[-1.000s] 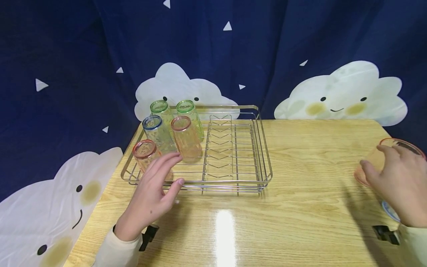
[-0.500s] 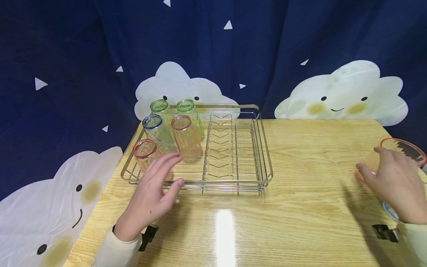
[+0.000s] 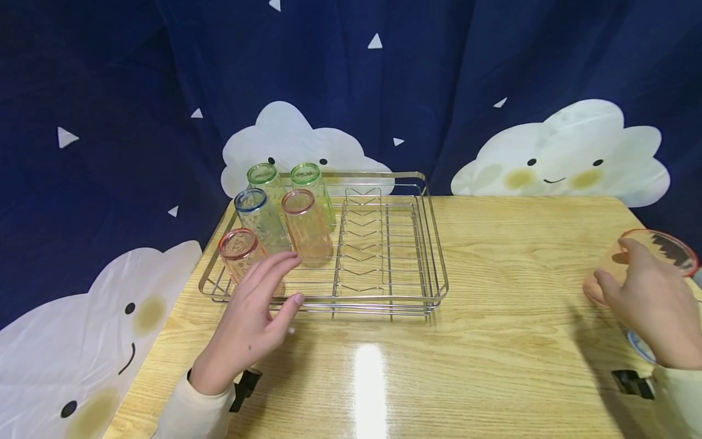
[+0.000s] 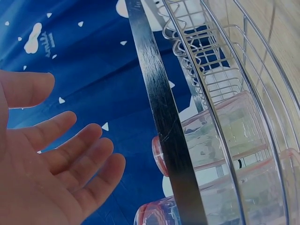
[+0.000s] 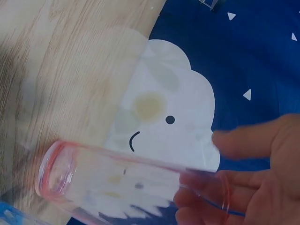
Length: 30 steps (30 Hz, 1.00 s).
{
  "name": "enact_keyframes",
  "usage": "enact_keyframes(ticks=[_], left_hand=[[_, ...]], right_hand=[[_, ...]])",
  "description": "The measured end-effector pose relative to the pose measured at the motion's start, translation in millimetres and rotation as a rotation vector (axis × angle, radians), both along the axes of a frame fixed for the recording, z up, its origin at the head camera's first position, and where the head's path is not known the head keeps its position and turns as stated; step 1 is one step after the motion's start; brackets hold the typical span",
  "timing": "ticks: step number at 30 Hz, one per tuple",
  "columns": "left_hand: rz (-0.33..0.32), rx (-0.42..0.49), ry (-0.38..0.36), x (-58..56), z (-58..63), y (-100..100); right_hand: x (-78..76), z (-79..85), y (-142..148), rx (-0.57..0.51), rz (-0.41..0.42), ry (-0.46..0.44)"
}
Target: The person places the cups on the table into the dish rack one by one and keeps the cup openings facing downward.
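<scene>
Upright at the table's right side stands a clear pink-red glass (image 3: 595,291). My right hand (image 3: 652,299) is around its upper part; in the right wrist view the fingers lie behind the glass (image 5: 112,173) near the rim, the thumb apart from it. My left hand (image 3: 247,329) hovers at the front left of a wire dish rack (image 3: 378,300), fingers relaxed and holding nothing. Nearest to it is an upside-down red-rimmed glass (image 3: 238,247). Behind stand a blue glass (image 3: 258,213), a pink glass (image 3: 307,228) and two green glasses (image 3: 263,177), all bottom up in the rack.
Partly hidden under my right hand is a blue-edged glass (image 3: 640,347). The rack's right half has zigzag wire dividers (image 3: 362,244). A wooden table (image 3: 493,378) carries everything, with a dark blue cloud-print curtain (image 3: 417,79) behind it.
My right hand shifts slightly about the pink-red glass; its fingertips now show behind the glass, and the rim moves a little. My left hand and the glasses in the rack stay put.
</scene>
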<state>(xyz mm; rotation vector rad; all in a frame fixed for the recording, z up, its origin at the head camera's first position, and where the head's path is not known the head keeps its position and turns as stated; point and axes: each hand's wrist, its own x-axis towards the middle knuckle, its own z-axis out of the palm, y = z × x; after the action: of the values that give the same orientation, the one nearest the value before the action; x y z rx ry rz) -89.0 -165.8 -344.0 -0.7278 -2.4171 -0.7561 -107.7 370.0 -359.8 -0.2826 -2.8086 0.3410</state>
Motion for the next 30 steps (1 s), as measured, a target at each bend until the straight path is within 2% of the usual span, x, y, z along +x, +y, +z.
enact_keyframes(ticks=[4, 11, 19, 30], left_hand=[[0.002, -0.002, -0.003, 0.1, -0.1, 0.4], [-0.006, -0.005, 0.000, -0.3, 1.2, 1.7], [-0.008, 0.001, -0.002, 0.7, 0.6, 0.6], [-0.009, -0.002, -0.009, 1.6, -1.7, 1.2]], right_hand=[[2.3, 0.1, 0.2, 0.035, 0.045, 0.037], [4.7, -3.0, -2.6, 0.080, 0.111, 0.046], [4.7, -5.0, -0.6, 0.087, 0.117, 0.058], [6.0, -5.0, 4.0, 0.071, 0.101, 0.008]])
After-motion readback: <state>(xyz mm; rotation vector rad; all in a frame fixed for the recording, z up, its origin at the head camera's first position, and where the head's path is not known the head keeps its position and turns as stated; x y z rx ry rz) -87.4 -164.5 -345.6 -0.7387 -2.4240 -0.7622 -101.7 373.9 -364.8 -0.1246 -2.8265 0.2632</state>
